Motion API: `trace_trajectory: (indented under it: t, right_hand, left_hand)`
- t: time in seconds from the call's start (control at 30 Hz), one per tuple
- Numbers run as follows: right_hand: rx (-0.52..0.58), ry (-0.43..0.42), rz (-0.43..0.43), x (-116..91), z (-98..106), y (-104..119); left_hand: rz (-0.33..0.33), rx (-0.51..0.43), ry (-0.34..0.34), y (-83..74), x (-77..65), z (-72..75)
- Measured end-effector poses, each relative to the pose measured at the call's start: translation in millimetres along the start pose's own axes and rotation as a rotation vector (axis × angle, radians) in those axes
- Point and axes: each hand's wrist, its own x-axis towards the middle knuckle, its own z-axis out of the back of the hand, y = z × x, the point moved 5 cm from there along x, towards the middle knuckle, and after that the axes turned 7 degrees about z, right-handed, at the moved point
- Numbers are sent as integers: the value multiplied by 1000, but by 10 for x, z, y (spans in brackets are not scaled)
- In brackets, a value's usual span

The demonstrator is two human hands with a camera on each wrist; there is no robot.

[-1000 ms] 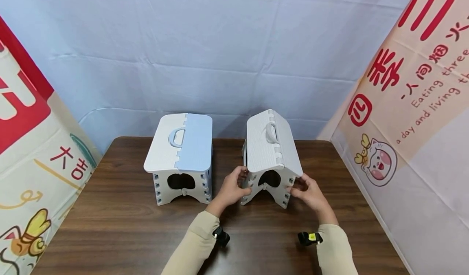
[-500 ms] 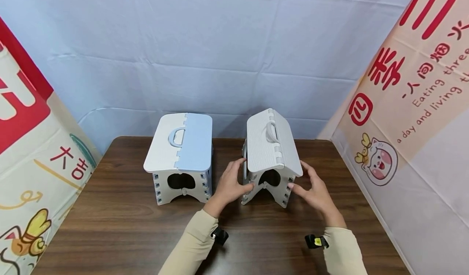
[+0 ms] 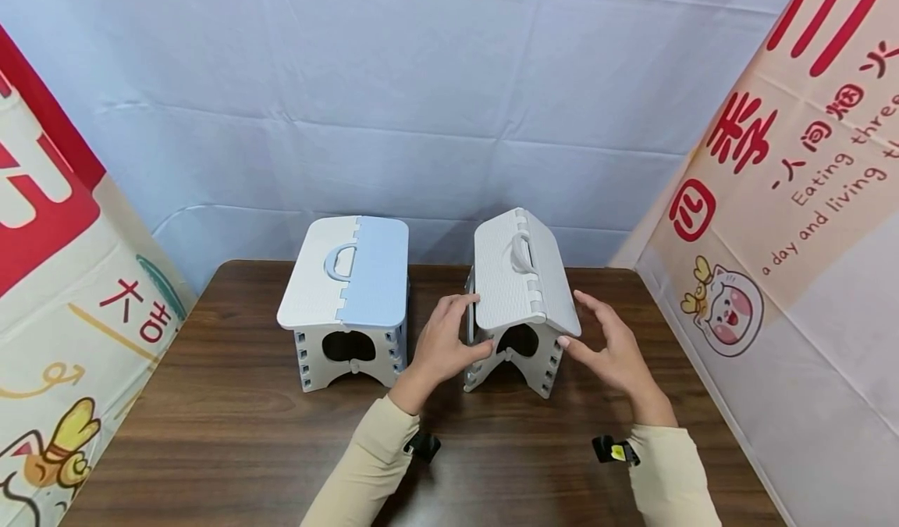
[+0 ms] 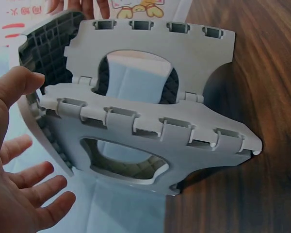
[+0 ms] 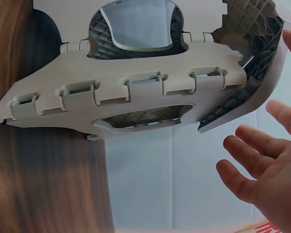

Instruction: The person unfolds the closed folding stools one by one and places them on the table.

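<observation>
A grey folding step stool stands half unfolded on the table, its two top panels peaked like a roof and a handle on the ridge. My left hand is at its left side, fingers spread and thumb by the front leg corner. On the other side my right hand is spread too, thumb tip close to the right leg panel. In the left wrist view the left thumb lies at the top panel's edge. The right wrist view shows the right hand with fingers apart beside the top panel. Neither hand grips anything.
A white and blue folding stool stands fully unfolded, flat-topped, to the left. Both stools sit near the back edge of the brown wooden table. Cloth backdrops rise behind and at both sides.
Both hands have let go of the grey stool's legs, spread their fingers and risen slightly toward its top panels. The right hand has also shifted outward. The stools stay in place.
</observation>
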Motion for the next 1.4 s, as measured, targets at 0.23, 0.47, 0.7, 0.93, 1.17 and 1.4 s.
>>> trace_trajectory:
  t: [0.23,0.47,0.7,0.93,1.17,1.4]
  right_hand:
    - [-28,-2,58,91,-7,85]
    - [-29,3,139,160,-43,202]
    - [-23,6,187,220,-83,301]
    - [-21,-7,229,283,-106,357]
    - [-27,-22,237,305,-126,351]
    - [-20,-46,231,286,-135,331]
  left_hand:
    - [-190,23,-91,-150,18,82]
    - [-342,67,-154,-294,18,117]
    - [-388,70,-162,-410,22,132]
    - [-451,38,-137,-515,46,71]
    - [-482,37,-137,-507,64,-9]
    - [-472,67,-153,-510,52,-33]
